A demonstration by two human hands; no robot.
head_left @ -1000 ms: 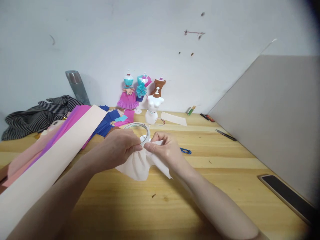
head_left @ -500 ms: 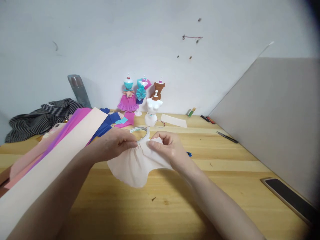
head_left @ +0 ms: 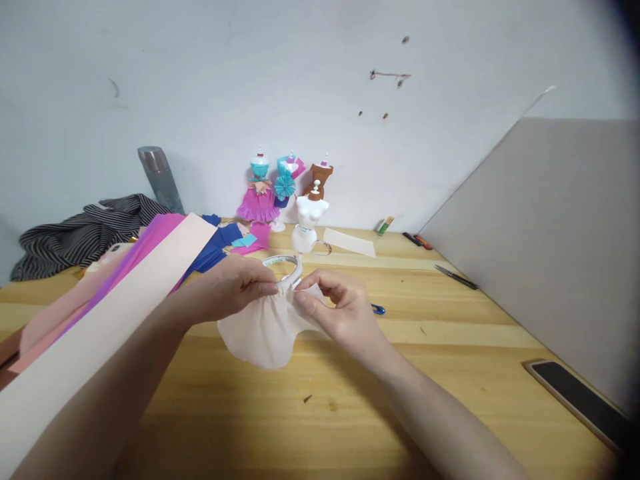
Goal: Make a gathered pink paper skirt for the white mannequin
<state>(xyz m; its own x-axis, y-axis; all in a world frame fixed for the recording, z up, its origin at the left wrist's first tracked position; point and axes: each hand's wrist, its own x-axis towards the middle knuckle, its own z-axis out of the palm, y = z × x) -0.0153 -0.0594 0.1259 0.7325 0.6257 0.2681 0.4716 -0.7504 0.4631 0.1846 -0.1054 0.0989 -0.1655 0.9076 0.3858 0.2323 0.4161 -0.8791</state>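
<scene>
A pale cream sheet (head_left: 265,337), which looks like crepe paper, hangs between my hands, gathered into small pleats along its top edge. My left hand (head_left: 243,283) pinches the gathered edge between thumb and fingers. Close beside it, my right hand (head_left: 337,300) pinches the same edge, thumb against forefinger. Just behind the pleats is a roll of tape (head_left: 299,267), partly hidden by the paper and fingers. Beyond it a white mini dress form (head_left: 313,212) stands upright on the wooden table (head_left: 400,393).
Paper strips (head_left: 193,233) in cream, pink, purple and blue lie at left, near a striped cloth (head_left: 75,237) and a flask (head_left: 160,177). Dressed mini forms (head_left: 259,200) stand by the wall. At right are a craft knife (head_left: 456,277), a blue clip (head_left: 379,309) and a phone (head_left: 575,397).
The right hand's fingers have closed in on the edge, and the paper's right part has been drawn in, with more pleats bunched at the top. The left hand keeps its pinch.
</scene>
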